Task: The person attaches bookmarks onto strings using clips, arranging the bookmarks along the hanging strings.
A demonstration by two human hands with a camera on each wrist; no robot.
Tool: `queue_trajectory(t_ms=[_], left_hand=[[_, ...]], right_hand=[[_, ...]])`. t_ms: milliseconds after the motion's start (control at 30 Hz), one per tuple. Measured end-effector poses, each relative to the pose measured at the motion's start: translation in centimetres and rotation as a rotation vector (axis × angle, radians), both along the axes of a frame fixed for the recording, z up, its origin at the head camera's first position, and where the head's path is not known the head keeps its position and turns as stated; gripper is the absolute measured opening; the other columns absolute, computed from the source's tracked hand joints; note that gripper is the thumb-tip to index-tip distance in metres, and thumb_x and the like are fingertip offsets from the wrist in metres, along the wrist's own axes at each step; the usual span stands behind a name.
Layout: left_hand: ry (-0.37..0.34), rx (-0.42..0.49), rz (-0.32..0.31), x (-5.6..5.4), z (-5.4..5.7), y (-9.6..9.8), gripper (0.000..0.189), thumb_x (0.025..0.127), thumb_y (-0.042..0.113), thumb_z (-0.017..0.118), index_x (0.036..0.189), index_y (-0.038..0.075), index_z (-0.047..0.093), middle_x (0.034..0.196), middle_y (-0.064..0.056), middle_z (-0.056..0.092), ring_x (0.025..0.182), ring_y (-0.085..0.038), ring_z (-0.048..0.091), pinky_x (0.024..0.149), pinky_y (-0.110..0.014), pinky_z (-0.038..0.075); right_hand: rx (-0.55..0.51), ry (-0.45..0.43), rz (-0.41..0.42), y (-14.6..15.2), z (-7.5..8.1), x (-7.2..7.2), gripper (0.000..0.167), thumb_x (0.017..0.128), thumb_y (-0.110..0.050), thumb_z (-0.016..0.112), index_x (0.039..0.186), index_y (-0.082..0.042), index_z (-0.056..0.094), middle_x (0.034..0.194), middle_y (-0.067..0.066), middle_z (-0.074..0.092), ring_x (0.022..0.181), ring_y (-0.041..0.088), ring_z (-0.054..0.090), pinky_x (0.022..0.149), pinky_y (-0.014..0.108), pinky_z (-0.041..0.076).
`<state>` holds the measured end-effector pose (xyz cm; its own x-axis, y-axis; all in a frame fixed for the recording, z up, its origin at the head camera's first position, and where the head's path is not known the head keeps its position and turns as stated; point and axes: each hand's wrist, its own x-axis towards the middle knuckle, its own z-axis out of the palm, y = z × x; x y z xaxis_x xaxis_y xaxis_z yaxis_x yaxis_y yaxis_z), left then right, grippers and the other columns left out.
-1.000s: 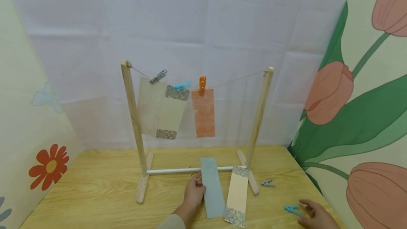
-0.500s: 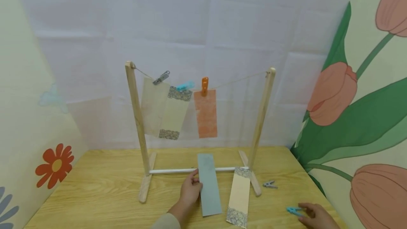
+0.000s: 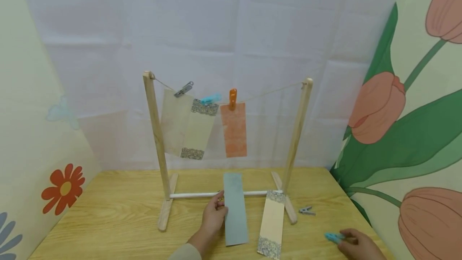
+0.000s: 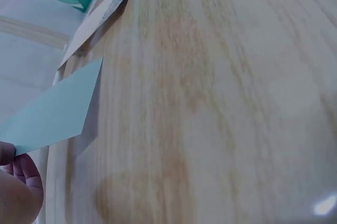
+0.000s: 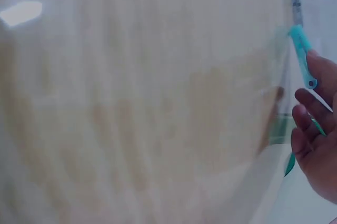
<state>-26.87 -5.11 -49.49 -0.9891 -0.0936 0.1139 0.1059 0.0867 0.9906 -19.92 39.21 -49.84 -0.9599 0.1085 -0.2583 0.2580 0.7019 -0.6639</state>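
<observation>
My left hand (image 3: 214, 216) pinches the left edge of a pale blue paper strip (image 3: 236, 212), which is lifted off the table in the left wrist view. At the lower right, my right hand (image 3: 359, 244) pinches a light blue clothespin (image 5: 303, 58) between thumb and forefinger, its other fingers loosely bent. A cream strip with patterned ends (image 3: 271, 224) lies right of the blue strip. On the string hang a beige sheet (image 3: 175, 123) under a grey clip (image 3: 184, 89), a patterned cream strip (image 3: 200, 131) under a blue clip (image 3: 211, 99), and an orange strip (image 3: 234, 131) under an orange clip (image 3: 233, 98).
The string runs between two wooden posts (image 3: 298, 135) with feet on the wood-grain table (image 3: 108, 212). A white rod (image 3: 195, 195) joins them low down. A grey clothespin (image 3: 306, 211) lies to the right of the stand. White cloth (image 3: 231, 23) covers the back.
My right hand has closed its fingers on the blue clothespin, which has turned slightly and is lifted. The left hand has shifted the blue strip a little leftward and straightened it.
</observation>
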Motion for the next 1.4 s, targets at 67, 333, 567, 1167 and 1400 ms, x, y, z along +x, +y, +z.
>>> queue_trajectory(t_ms=[67, 333, 567, 1167, 1400], left_hand=[[0.006, 0.009, -0.004, 0.0, 0.2, -0.1, 0.058, 0.081, -0.013, 0.058, 0.137, -0.007, 0.049, 0.094, -0.013, 0.058, 0.082, -0.013, 0.048, 0.064, -0.015, 0.043], [0.024, 0.045, -0.03, 0.6, 1.2, -0.1, 0.056, 0.082, -0.012, 0.058, 0.137, -0.006, 0.05, 0.094, -0.012, 0.056, 0.078, -0.012, 0.045, 0.062, -0.015, 0.043], [0.049, 0.079, -0.063, 0.8, 2.0, 0.2, 0.057, 0.082, -0.011, 0.059, 0.138, -0.006, 0.049, 0.093, -0.009, 0.056, 0.079, -0.01, 0.046, 0.064, -0.014, 0.043], [0.14, 0.102, -0.177, 0.7, 5.6, 1.3, 0.055, 0.087, -0.007, 0.058, 0.141, -0.004, 0.047, 0.098, -0.01, 0.056, 0.082, -0.01, 0.047, 0.07, -0.016, 0.044], [0.169, 0.089, -0.157, 0.1, 7.5, 1.6, 0.054, 0.089, -0.006, 0.057, 0.141, 0.003, 0.049, 0.1, -0.008, 0.054, 0.084, -0.01, 0.047, 0.069, -0.015, 0.045]], right_hand=[[-0.015, 0.035, -0.006, -0.3, 0.4, -0.1, 0.061, 0.087, -0.036, 0.071, 0.126, 0.009, 0.056, 0.115, 0.02, 0.064, 0.099, 0.029, 0.063, 0.08, 0.044, 0.053], [-0.023, 0.175, 0.026, -2.1, 3.5, -0.6, 0.057, 0.093, -0.03, 0.065, 0.13, 0.011, 0.053, 0.117, 0.019, 0.065, 0.092, 0.017, 0.062, 0.074, 0.03, 0.053], [-0.054, 0.26, 0.075, -3.7, 7.4, -1.5, 0.06, 0.097, -0.03, 0.059, 0.141, 0.009, 0.044, 0.129, 0.024, 0.058, 0.109, 0.026, 0.061, 0.085, 0.036, 0.055], [-0.212, 0.478, 0.123, -9.1, 17.5, -4.4, 0.06, 0.098, -0.039, 0.056, 0.145, -0.003, 0.045, 0.132, 0.013, 0.056, 0.097, -0.014, 0.049, 0.088, 0.018, 0.047], [-0.239, 0.489, 0.169, -10.9, 20.6, -6.2, 0.062, 0.097, -0.039, 0.058, 0.147, -0.005, 0.043, 0.137, 0.018, 0.052, 0.101, -0.009, 0.05, 0.1, 0.031, 0.045]])
